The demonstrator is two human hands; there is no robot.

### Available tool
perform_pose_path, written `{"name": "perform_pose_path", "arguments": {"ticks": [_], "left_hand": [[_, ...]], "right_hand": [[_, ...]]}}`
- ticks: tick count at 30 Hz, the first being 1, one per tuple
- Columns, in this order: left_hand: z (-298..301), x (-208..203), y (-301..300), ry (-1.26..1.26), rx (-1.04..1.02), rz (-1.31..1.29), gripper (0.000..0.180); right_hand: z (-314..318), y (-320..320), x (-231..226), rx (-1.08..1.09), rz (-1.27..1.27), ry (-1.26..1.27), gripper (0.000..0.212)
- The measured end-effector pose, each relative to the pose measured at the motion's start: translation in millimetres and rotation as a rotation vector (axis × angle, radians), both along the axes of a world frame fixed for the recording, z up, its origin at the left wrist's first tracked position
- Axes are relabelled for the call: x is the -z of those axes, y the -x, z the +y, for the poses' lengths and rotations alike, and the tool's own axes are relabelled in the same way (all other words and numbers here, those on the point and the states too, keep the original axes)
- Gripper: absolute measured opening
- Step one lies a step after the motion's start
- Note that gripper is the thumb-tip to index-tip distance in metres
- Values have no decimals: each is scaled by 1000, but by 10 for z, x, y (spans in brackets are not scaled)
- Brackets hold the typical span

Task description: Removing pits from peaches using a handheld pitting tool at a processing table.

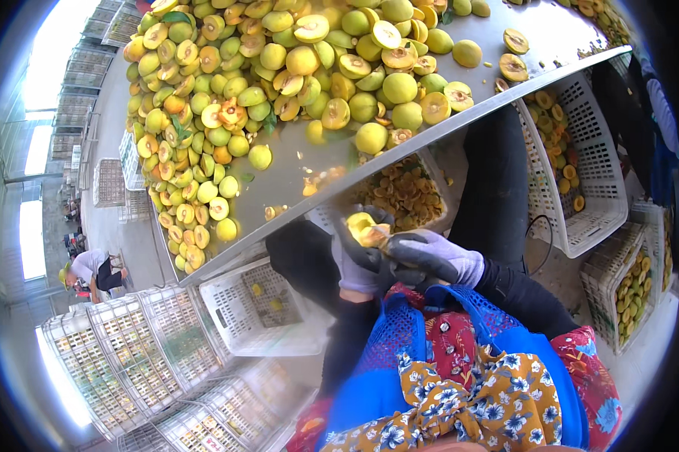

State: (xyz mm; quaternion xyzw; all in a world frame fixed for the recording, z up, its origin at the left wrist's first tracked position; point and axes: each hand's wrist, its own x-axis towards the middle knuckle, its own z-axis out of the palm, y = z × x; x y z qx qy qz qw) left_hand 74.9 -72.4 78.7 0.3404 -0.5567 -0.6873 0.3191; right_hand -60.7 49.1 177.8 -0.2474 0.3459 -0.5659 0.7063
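Observation:
Both my hands wear grey-black gloves with pale lavender cuffs and are close together over my lap, below the metal table's edge. My left hand (360, 256) is closed around a cut yellow peach (366, 229), its pale flesh facing up. Against the peach's right side, my right hand (426, 255) has its fingers curled inward; whatever they grip is hidden. A large heap of halved yellow-green peaches (302, 60) covers much of the metal table (279, 154) ahead. Just beyond my hands, under the table edge, sits a crate of peach pieces (407, 196).
A white crate (580, 151) partly filled with peach halves stands to the right, another crate of peaches (633, 294) below it. At left are a white crate (234, 316) with few pieces and stacked crates (128, 354). Another person (94, 271) bends over far left.

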Motion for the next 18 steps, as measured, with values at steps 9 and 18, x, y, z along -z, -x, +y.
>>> {"name": "perform_pose_path", "arguments": {"ticks": [9, 18], "left_hand": [[-627, -1062, -907, 1188, -567, -1317, 41], [-66, -931, 98, 144, 199, -577, 19]], "right_hand": [[-8, 215, 214, 107, -263, -355, 38], [-103, 248, 247, 20, 2, -359, 38]]}}
